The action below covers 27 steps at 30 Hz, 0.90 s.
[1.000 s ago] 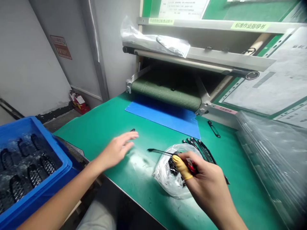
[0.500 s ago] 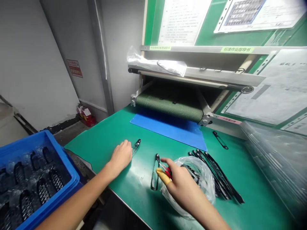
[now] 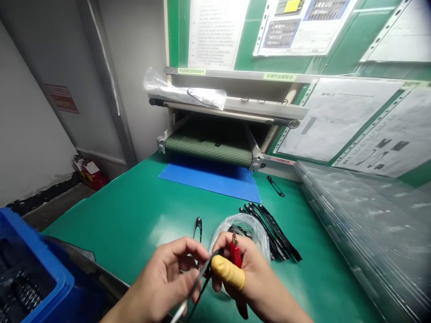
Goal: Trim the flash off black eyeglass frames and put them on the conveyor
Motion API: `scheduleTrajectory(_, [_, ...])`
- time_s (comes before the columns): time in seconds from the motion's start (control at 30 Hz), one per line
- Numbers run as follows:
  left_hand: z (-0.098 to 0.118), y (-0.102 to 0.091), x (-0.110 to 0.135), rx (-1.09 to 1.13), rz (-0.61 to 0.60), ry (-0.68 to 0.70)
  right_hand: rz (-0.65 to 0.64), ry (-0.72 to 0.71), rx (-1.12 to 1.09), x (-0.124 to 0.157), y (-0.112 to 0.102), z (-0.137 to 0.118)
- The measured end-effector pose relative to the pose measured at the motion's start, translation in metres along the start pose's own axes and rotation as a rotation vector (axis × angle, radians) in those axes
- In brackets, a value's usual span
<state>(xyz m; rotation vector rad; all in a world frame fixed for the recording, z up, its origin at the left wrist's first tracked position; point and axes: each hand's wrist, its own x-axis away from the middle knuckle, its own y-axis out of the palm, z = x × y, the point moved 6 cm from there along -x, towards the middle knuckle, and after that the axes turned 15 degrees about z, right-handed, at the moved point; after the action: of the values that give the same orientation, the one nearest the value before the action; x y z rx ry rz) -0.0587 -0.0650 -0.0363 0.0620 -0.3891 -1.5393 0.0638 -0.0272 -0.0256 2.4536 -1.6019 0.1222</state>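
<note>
My left hand [image 3: 170,273] pinches a thin black looped plastic part [image 3: 201,275] between thumb and fingers, tilted toward me. My right hand [image 3: 259,264] grips the upper end of the same part, a yellow finger cot [image 3: 229,272] on its thumb. A small red-handled tool [image 3: 236,255] with a metal tip is also held in the right hand; its kind is unclear. Behind the hands, another black looped part [image 3: 198,223] lies on the green table. A clear plastic bag [image 3: 264,233] of small black pieces stands partly hidden behind my right hand.
Long black strips [image 3: 278,229] lie right of the bag, with a single looped part [image 3: 275,186] beyond. Clear plastic trays [image 3: 340,251] are stacked at the right. A green conveyor belt [image 3: 208,150] ends over a blue sheet [image 3: 208,179]. At lower left stands a blue crate [image 3: 57,273].
My left hand has come back from the table toward my right hand, and both now hold a black looped part close to me. The view has turned to the right.
</note>
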Motion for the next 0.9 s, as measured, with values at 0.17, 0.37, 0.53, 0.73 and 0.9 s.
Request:
scheduleTrajectory(0.17, [0.003, 0.013, -0.006, -0.159, 0.117, 0.134, 0.121, -0.031, -0.012, 0.003, -0.014, 0.001])
scheduleTrajectory(0.37, [0.009, 0.037, -0.015, -0.065, 0.044, 0.115, 0.143, -0.178, 0.094, 0.021, -0.037, -0.004])
scheduleTrajectory(0.53, [0.002, 0.060, -0.026, -0.104, 0.006, 0.036, 0.213, -0.313, 0.155, 0.029, -0.061, -0.017])
scheduleTrajectory(0.73, [0.010, 0.093, -0.048, -0.190, -0.096, 0.160, 0.350, -0.210, -0.045, 0.026, -0.087, -0.005])
scheduleTrajectory(0.9, [-0.004, 0.086, -0.070, -0.347, 0.029, 0.311, 0.574, -0.176, -0.118, 0.025, -0.115, 0.009])
